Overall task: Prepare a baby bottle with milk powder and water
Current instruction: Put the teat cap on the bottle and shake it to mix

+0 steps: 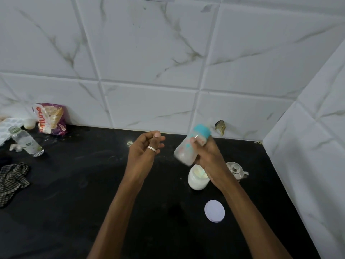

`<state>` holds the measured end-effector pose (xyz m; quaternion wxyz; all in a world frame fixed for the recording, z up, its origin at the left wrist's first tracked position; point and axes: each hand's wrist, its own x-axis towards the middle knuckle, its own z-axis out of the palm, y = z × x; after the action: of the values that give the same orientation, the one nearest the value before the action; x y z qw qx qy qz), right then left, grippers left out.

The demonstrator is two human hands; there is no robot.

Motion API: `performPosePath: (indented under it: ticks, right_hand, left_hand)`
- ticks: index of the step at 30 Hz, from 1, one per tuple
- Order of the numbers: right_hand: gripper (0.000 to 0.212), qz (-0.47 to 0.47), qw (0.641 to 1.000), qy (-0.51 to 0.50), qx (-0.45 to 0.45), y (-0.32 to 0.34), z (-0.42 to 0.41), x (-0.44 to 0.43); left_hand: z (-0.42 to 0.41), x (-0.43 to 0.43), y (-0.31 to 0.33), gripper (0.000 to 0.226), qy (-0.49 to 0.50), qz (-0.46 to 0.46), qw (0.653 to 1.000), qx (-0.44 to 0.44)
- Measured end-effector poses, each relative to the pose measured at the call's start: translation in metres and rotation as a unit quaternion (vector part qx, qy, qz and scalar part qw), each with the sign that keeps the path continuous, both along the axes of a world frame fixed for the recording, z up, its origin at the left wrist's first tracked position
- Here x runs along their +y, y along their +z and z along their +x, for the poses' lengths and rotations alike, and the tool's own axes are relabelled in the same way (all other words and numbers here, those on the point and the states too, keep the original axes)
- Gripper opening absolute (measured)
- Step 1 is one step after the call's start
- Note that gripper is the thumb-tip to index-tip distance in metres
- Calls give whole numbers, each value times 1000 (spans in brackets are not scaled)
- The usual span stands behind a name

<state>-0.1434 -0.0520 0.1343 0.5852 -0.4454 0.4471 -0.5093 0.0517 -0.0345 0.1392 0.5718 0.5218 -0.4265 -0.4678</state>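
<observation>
My right hand (209,157) grips a clear baby bottle (188,148) with a teal collar; it is tilted, top leaning right, blurred by motion, with whitish contents at its bottom. My left hand (145,148) hovers to the left of the bottle, holding nothing, fingers loosely curled and apart, a ring on one finger. Under my right hand an open white jar of milk powder (197,181) stands on the black counter (93,184). Its white lid (214,211) lies flat nearer to me.
A small steel pot with a lid (236,170) sits just right of the jar. At the far left are a clear glass bottle (28,142), a purple food packet (51,118), a white tray (5,128) and a checked cloth (11,182). Tiled walls close the back and right.
</observation>
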Motion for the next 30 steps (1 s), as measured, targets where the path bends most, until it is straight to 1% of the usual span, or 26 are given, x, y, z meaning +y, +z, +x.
performPosePath:
  ticks: [2,6,10,14,17,18,21,23,27,28,30]
  right_hand:
    - [44,-1,997,50,59,0,1,7]
    - [44,-9,999,25,45,0,2,10]
    - [33,-34,991,22,126,-5,2,8]
    - [46,-47,977,27,209,-10,8,7]
    - [53,-58,965,29,253,-15,18,9]
    - [55,-61,962,32,262,-16,21,10]
    - [63,-58,960,35,272,-22,30,12]
    - [66,-50,960,34,274,-27,35,13]
    - [65,-36,959,35,281,-43,45,14]
    - [64,-32,958,35,282,-48,48,14]
    - [64,-23,957,37,288,-59,54,14]
  left_hand:
    - [1,0,-1,24,-6,1,1000,-8]
    - [2,2,0,24,-6,-3,1000,-12]
    - [4,2,-2,23,-9,3,1000,-17]
    - [7,6,-9,24,-33,4,999,-25]
    - [12,8,-15,38,-77,8,996,-46]
    - [14,8,-17,40,-94,10,994,-57]
    - [19,4,-26,37,-149,16,984,-96]
    - [22,2,-35,44,-178,21,977,-115]
    - [32,0,-53,58,-218,41,968,-121]
    - [34,-1,-57,60,-226,46,966,-118]
    - [39,-3,-63,54,-238,54,962,-120]
